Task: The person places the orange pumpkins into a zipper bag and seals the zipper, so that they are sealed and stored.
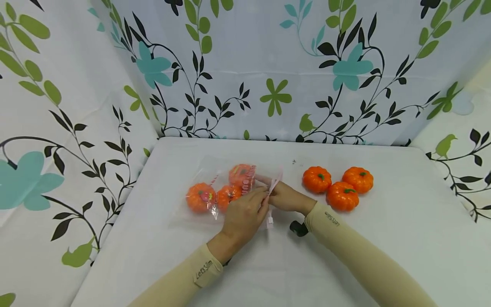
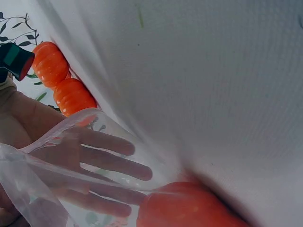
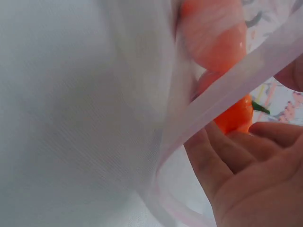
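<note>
A clear zip bag (image 1: 184,217) with pink print lies on the table, holding three small orange toy pumpkins (image 1: 200,197). My left hand (image 1: 245,213) pinches the bag's edge by its opening, on the right side. Through that opening reaches my right hand (image 1: 287,196), its fingers partly inside behind the plastic. In the left wrist view the right hand's fingers (image 2: 111,163) show through the film, straight and spread, with nothing held. One bagged pumpkin (image 2: 184,208) is close to those fingertips. The bag's pinkish rim (image 3: 236,80) crosses above the right hand in the right wrist view.
Three more orange pumpkins (image 1: 342,196) with green stems sit together on the white table (image 1: 383,238), right of the right hand. A black device (image 1: 298,228) is at the right wrist. Curtains with leaf patterns (image 1: 245,64) stand behind and at both sides.
</note>
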A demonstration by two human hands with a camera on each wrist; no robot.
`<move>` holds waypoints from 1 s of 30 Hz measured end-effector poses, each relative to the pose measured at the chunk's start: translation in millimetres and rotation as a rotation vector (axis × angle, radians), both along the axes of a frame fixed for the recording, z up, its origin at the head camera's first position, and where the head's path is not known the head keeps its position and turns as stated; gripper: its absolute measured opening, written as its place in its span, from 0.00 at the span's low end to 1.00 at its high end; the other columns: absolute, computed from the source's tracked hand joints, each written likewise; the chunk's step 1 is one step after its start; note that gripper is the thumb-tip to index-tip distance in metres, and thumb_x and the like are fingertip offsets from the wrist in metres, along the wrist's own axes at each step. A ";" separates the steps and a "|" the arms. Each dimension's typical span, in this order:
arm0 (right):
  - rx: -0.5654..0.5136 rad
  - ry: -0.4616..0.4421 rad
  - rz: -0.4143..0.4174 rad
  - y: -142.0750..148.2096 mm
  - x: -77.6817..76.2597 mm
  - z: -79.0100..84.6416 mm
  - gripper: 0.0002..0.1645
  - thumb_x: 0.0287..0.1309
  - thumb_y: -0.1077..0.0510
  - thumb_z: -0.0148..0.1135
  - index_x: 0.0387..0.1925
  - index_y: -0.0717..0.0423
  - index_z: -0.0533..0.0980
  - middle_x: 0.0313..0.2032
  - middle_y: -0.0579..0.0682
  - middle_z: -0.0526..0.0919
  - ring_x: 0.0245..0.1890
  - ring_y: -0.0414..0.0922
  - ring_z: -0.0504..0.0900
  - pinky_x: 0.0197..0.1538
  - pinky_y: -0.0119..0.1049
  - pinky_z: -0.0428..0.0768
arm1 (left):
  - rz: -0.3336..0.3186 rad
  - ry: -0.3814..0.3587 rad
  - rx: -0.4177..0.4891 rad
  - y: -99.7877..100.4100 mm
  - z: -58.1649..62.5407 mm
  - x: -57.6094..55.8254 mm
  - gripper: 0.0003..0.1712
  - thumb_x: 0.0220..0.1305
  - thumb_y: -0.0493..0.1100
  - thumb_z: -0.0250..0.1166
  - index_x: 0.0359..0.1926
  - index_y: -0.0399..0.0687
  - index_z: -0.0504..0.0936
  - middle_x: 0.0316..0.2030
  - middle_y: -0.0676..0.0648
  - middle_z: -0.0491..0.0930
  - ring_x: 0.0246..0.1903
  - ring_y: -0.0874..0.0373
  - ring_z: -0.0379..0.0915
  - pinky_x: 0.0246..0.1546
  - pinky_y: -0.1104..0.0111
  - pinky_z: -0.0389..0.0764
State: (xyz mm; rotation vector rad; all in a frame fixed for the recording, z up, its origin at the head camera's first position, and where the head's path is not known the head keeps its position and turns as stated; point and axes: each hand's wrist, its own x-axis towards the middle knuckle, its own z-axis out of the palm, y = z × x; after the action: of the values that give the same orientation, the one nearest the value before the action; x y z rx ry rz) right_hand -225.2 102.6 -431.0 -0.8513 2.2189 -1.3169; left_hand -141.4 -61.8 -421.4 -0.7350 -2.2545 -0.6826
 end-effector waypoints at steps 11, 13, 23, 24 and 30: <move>0.098 0.018 0.049 6.2 7.8 6.3 0.41 0.68 0.64 0.52 0.78 0.64 0.49 0.74 0.62 0.61 0.71 0.57 0.66 0.72 0.55 0.62 | -0.021 0.013 0.033 -0.2 -0.2 0.0 0.08 0.60 0.34 0.70 0.41 0.36 0.87 0.44 0.42 0.87 0.41 0.53 0.87 0.36 0.66 0.86; 0.127 0.096 0.032 14.5 15.3 11.5 0.39 0.69 0.62 0.55 0.77 0.64 0.54 0.73 0.60 0.63 0.69 0.56 0.69 0.69 0.56 0.66 | -0.016 0.018 0.035 -0.7 0.8 -0.5 0.09 0.60 0.34 0.70 0.41 0.36 0.88 0.44 0.42 0.88 0.40 0.53 0.87 0.35 0.67 0.86; 0.349 0.558 -0.312 89.7 52.0 50.5 0.59 0.54 0.52 0.77 0.79 0.55 0.53 0.77 0.54 0.56 0.74 0.57 0.60 0.68 0.60 0.66 | -0.012 0.003 0.055 2.4 5.8 -2.6 0.03 0.58 0.32 0.70 0.35 0.38 0.87 0.42 0.42 0.88 0.38 0.53 0.87 0.33 0.68 0.86; 0.359 0.591 -0.353 97.0 53.6 53.7 0.63 0.50 0.51 0.80 0.80 0.54 0.51 0.78 0.54 0.52 0.76 0.57 0.56 0.67 0.62 0.66 | -0.013 0.003 0.059 2.7 5.2 -2.8 0.03 0.58 0.32 0.70 0.35 0.37 0.87 0.42 0.42 0.88 0.38 0.52 0.88 0.33 0.67 0.86; 0.359 0.637 -0.541 132.9 59.0 67.1 0.83 0.37 0.51 0.87 0.81 0.51 0.36 0.80 0.53 0.36 0.79 0.59 0.40 0.65 0.70 0.61 | 0.007 0.002 0.074 4.5 3.1 -3.3 0.03 0.58 0.33 0.70 0.34 0.38 0.87 0.41 0.43 0.88 0.38 0.52 0.88 0.32 0.67 0.86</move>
State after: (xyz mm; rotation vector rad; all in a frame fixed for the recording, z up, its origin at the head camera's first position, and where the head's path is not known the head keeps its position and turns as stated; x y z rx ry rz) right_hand -166.2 235.6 -363.9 -0.6012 3.2327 -0.8495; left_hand -144.8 -57.3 -418.3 -0.6908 -2.2171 -0.7568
